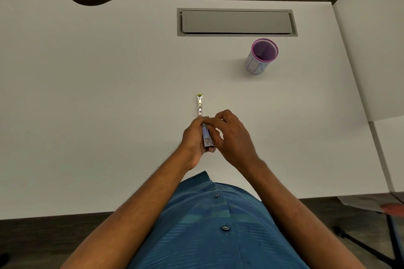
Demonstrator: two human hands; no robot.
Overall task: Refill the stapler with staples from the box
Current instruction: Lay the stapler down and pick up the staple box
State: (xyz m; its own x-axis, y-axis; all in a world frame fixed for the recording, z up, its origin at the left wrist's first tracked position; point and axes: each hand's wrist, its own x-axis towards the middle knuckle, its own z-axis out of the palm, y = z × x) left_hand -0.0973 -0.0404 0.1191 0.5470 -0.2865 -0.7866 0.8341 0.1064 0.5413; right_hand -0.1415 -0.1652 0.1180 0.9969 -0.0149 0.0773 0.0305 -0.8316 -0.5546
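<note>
A small stapler [199,105] lies on the white desk [109,94], its metal rail showing and a yellow tip at the far end. Just in front of it my left hand [193,140] grips a little blue-and-white staple box [207,136]. My right hand [229,135] meets it from the right, thumb and forefinger pinched at the box's far end near the stapler's rear. Whether staples are between those fingers is hidden.
A purple-rimmed pen cup [261,57] stands at the back right. Behind it a grey cable flap [237,22] is set into the desk. A white side unit [371,61] borders the right edge. A chair base [360,244] shows on the floor at lower right.
</note>
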